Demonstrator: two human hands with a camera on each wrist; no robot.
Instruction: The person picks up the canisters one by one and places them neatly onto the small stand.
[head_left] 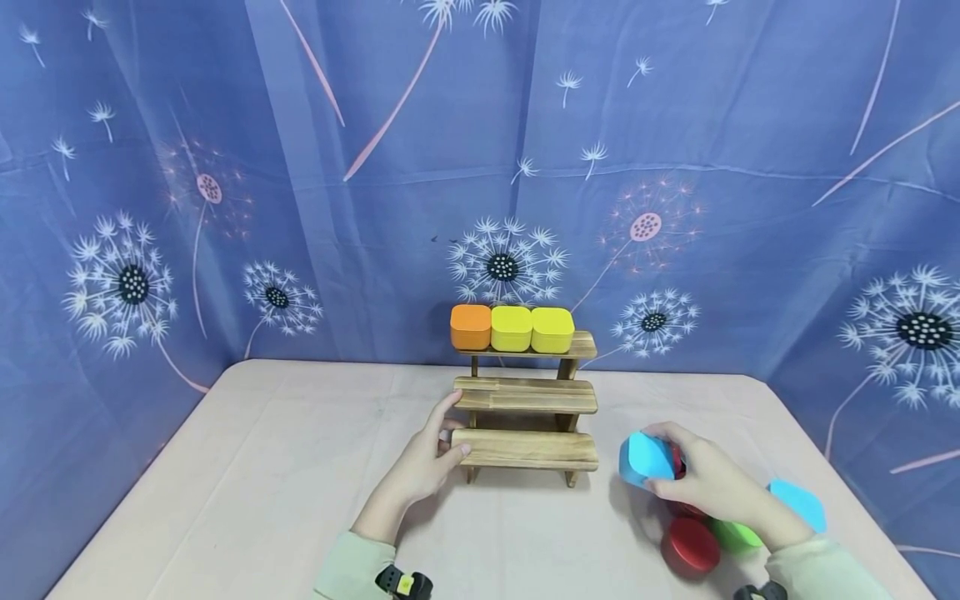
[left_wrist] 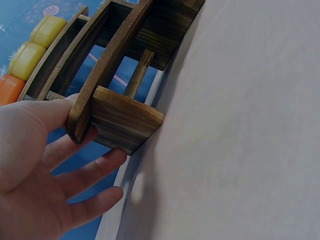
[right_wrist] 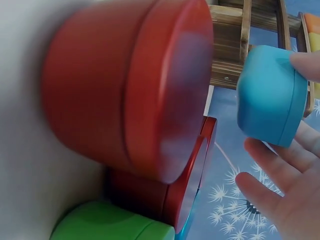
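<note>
A three-tier wooden display stand (head_left: 525, 450) stands at the back middle of the table. My left hand (head_left: 423, 468) grips the left end of its lowest step, the thumb over the board and the index finger behind it; the other fingers are spread beside the stand's side in the left wrist view. To the right of the stand, my right hand (head_left: 708, 477) holds a blue rounded-square tin (right_wrist: 270, 95) between thumb and fingers, raised above the table. On the top step sit an orange tin (head_left: 471, 327) and two yellow tins (head_left: 512, 328), side by side.
Below my right hand lie round red tins (head_left: 690, 547), a green tin (head_left: 737, 537) and another blue tin (head_left: 798, 505), grouped on the right of the pale table (head_left: 285, 483). A blue dandelion-print curtain (head_left: 390, 250) hangs behind and at both sides.
</note>
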